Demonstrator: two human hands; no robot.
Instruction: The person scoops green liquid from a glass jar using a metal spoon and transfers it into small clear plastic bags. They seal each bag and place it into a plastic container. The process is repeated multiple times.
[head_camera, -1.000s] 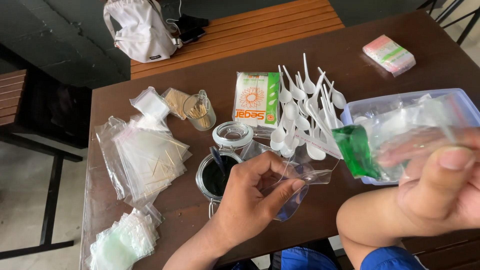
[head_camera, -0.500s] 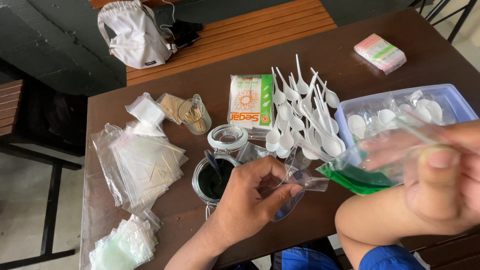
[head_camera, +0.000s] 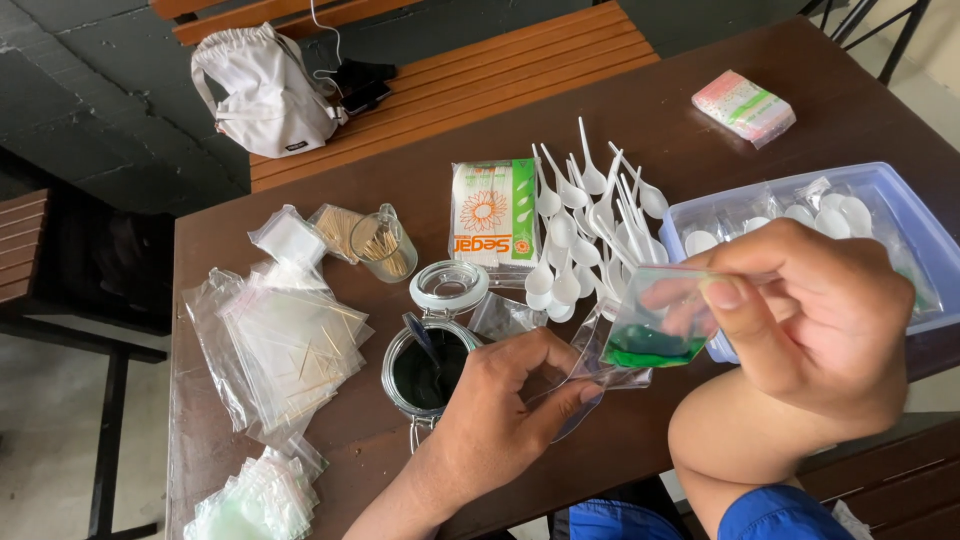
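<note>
The right hand (head_camera: 820, 320) has its grip pinched together on the top edge of a small clear plastic bag with green material at its bottom (head_camera: 655, 325), thumb in front and fingers behind, holding it up above the near edge of the brown wooden counter (head_camera: 700, 130). The left hand (head_camera: 510, 400) lies just beside it, lower and to the left, its grip closed on a second clear plastic pouch (head_camera: 590, 375), thumb and fingertips clamped on the film; the 2 bags touch or overlap where they meet.

Directly left of the left hand stands an open glass clip-top jar filled with dark contents (head_camera: 425, 370), a spoon handle sticking out of it, and its round glass lid (head_camera: 448, 288) lies just behind. Behind the green-bottomed bag lies a loose heap of white plastic spoons (head_camera: 585, 225), and beside that a white and green printed packet (head_camera: 492, 212). To the right sits a pale blue translucent plastic tub (head_camera: 930, 240) holding bagged spoons.

Further left, a small glass of toothpicks (head_camera: 385, 245) lies tilted, next to a spread stack of clear flat bags (head_camera: 290, 345), and a pile of tiny zip bags (head_camera: 255, 500) sits at the near left corner. A pink and green wrapped block (head_camera: 745, 105) rests at the far right. On the slatted wooden bench beyond lies a white drawstring backpack (head_camera: 265, 95).
</note>
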